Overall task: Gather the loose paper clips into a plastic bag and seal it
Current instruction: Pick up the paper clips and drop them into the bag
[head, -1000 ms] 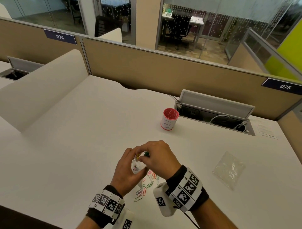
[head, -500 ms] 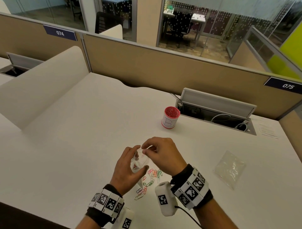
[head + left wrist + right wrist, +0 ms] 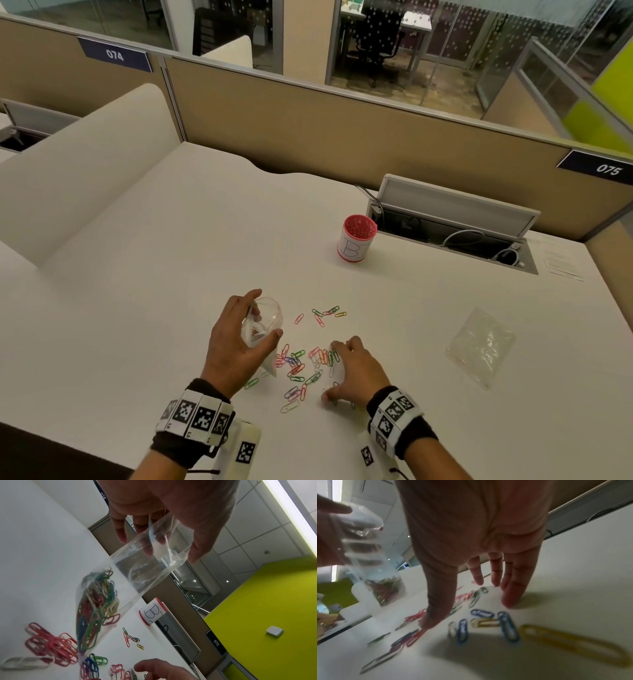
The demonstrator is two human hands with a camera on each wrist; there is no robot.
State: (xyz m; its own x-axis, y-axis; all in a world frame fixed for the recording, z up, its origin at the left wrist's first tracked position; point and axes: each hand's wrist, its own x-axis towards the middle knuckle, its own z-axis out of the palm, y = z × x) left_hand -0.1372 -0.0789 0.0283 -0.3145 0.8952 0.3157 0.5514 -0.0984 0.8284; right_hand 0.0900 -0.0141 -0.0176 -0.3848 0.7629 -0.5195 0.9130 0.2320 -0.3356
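My left hand (image 3: 239, 339) holds a small clear plastic bag (image 3: 262, 329) by its open mouth, fingers and thumb curled round it. In the left wrist view the bag (image 3: 109, 595) hangs down with several coloured paper clips (image 3: 97, 604) in its bottom. Loose coloured paper clips (image 3: 301, 366) lie scattered on the white desk (image 3: 154, 274) between my hands. My right hand (image 3: 349, 373) lies low over the clips, fingers spread and straight, fingertips (image 3: 510, 601) touching the desk. More clips (image 3: 488, 620) lie under its palm.
A red cup (image 3: 356, 238) marked with a letter stands behind the clips. A second clear bag (image 3: 481, 346) lies flat to the right. An open cable tray (image 3: 452, 226) sits at the back, before the beige partition (image 3: 308, 120).
My right hand has left the bag's mouth and dropped to the desk over the loose clips. My left hand still holds the bag, now shifted left with its mouth open.
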